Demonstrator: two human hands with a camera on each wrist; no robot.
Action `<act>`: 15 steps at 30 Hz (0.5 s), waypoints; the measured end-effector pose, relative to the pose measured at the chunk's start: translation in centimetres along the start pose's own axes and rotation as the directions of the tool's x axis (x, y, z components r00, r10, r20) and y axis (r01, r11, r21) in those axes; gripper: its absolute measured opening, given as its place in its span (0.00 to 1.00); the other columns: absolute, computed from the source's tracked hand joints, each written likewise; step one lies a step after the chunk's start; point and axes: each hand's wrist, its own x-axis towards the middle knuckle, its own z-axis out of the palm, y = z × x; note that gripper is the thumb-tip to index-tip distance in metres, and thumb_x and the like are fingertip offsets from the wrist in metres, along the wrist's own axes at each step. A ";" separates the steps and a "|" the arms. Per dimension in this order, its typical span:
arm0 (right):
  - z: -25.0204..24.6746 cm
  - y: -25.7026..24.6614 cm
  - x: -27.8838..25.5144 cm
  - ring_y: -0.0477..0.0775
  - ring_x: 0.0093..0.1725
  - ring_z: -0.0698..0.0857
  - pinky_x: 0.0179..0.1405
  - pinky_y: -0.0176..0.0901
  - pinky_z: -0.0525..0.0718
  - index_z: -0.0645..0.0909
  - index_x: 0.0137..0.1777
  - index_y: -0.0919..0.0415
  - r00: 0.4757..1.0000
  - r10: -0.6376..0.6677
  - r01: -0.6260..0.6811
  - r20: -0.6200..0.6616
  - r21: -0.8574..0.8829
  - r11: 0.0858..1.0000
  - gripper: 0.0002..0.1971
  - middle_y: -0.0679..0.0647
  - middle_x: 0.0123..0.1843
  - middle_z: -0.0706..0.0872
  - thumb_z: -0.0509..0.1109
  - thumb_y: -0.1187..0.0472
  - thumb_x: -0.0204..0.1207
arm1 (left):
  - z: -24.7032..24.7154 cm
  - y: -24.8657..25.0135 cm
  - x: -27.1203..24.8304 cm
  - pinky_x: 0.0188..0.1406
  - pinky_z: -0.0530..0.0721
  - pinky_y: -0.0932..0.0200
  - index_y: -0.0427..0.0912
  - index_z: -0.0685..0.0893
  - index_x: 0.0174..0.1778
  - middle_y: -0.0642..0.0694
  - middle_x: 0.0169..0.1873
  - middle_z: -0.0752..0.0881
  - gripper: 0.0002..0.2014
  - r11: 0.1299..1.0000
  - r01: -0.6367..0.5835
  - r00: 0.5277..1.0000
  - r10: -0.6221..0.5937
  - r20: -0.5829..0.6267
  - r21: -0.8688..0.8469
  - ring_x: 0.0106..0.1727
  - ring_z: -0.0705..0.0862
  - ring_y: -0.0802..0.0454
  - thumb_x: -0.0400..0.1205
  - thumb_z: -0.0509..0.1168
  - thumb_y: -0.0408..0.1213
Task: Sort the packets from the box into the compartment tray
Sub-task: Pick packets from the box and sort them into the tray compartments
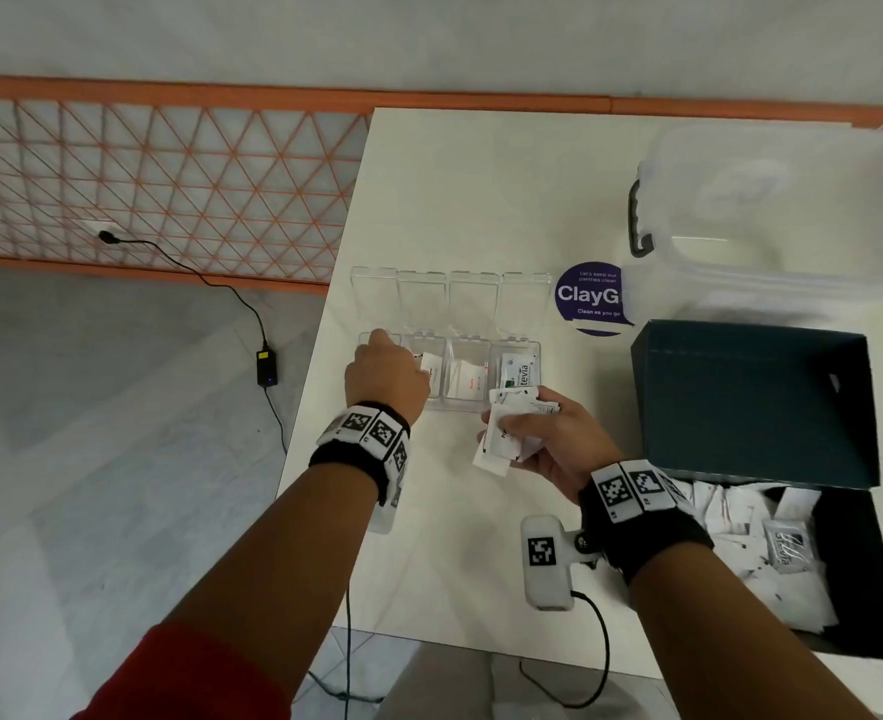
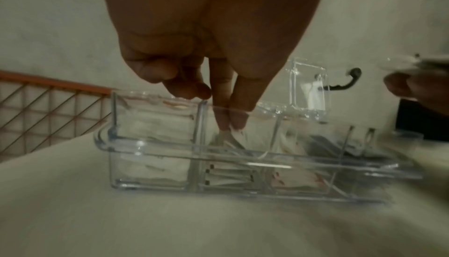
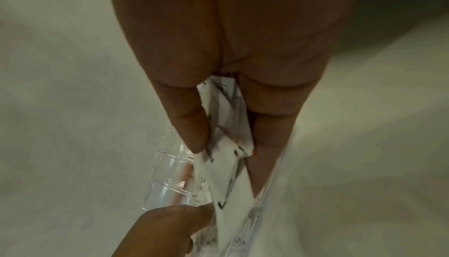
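A clear four-compartment tray (image 1: 460, 406) with its lids open stands at the table's left side. My left hand (image 1: 384, 371) reaches down into the second compartment from the left. In the left wrist view the left hand (image 2: 230, 125) pinches a white packet (image 2: 219, 139) by its top edge inside the tray (image 2: 150, 146). My right hand (image 1: 527, 428) holds a bunch of white packets (image 1: 501, 449) just in front of the tray's right end. The right wrist view shows those packets (image 3: 240, 174) between the thumb and fingers of my right hand (image 3: 226, 146). The dark box (image 1: 751, 397) on the right holds several more packets (image 1: 740, 522).
A Stevia packet (image 1: 519, 371) lies in the rightmost compartment and red-printed packets (image 1: 468, 379) in the third. A clear lidded storage container (image 1: 772, 210) and a purple sticker (image 1: 590, 298) sit behind. A white tagged device (image 1: 545, 558) with a cable lies near the front edge.
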 end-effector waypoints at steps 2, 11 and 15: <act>0.0 0.0 0.2 0.67 0.46 0.91 0.41 0.53 0.89 0.81 0.61 0.66 1.000 0.000 0.000 0.007 0.001 1.000 0.16 0.66 0.52 0.90 0.66 0.78 0.75 | 0.1 0.0 0.3 0.42 0.77 0.54 0.39 0.86 0.50 0.42 0.58 0.74 0.14 0.995 -0.039 0.999 0.036 0.033 0.096 0.51 0.78 0.44 0.79 0.67 0.47; -0.1 -0.4 0.4 0.66 0.46 0.91 0.41 0.54 0.90 0.82 0.61 0.63 0.999 0.001 -0.004 0.036 0.063 0.998 0.14 0.65 0.52 0.90 0.63 0.74 0.78 | -2.2 0.6 -2.8 0.39 0.74 0.66 0.50 0.81 0.35 0.55 0.41 0.77 0.10 0.860 -0.271 0.960 0.273 -0.059 -0.433 0.38 0.78 0.63 0.77 0.71 0.50; 0.0 -0.6 0.5 0.62 0.44 0.90 0.42 0.52 0.89 0.84 0.56 0.62 0.999 0.010 -0.012 0.035 0.048 0.999 0.14 0.64 0.49 0.89 0.64 0.75 0.76 | -2.3 1.8 -5.4 0.34 0.77 0.75 0.55 0.83 0.48 0.57 0.40 0.82 0.16 0.717 -0.239 0.930 0.362 0.057 -0.656 0.35 0.79 0.68 0.69 0.78 0.54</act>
